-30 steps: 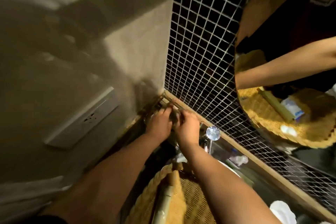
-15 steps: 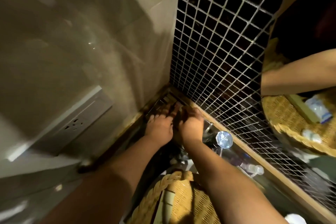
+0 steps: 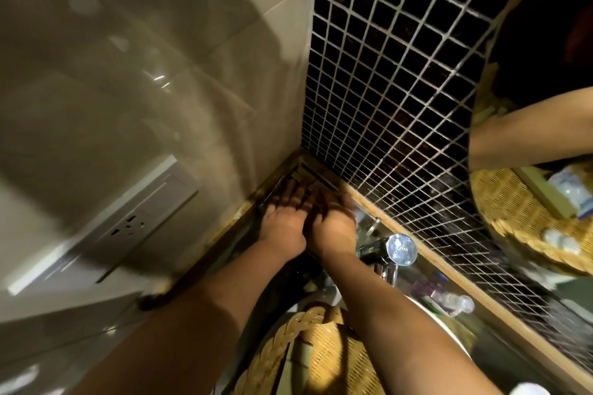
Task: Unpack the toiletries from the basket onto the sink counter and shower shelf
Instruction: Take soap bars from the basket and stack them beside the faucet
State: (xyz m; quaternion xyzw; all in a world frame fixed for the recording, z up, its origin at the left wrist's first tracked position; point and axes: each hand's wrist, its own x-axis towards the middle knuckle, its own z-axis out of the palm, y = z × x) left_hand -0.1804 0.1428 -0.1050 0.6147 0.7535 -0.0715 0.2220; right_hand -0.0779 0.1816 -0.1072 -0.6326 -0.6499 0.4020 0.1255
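My left hand and my right hand lie side by side in the far corner of the sink counter, where the beige wall meets the dark mosaic tiles. The fingers of both stretch toward small tan items tucked in that corner, and the fingertips sit in deep shadow. What they touch is unclear. The wicker basket stands below my forearms at the bottom edge, with a pale tube lying in it.
A chrome tap stands just right of my right wrist. A small clear bottle lies by the wooden ledge. A wall socket is on the left wall. The mirror at right reflects basket and arm.
My fingers have uncurled and reached deeper into the corner. The view has tilted, so the hands, the tap and the basket sit lower in the frame.
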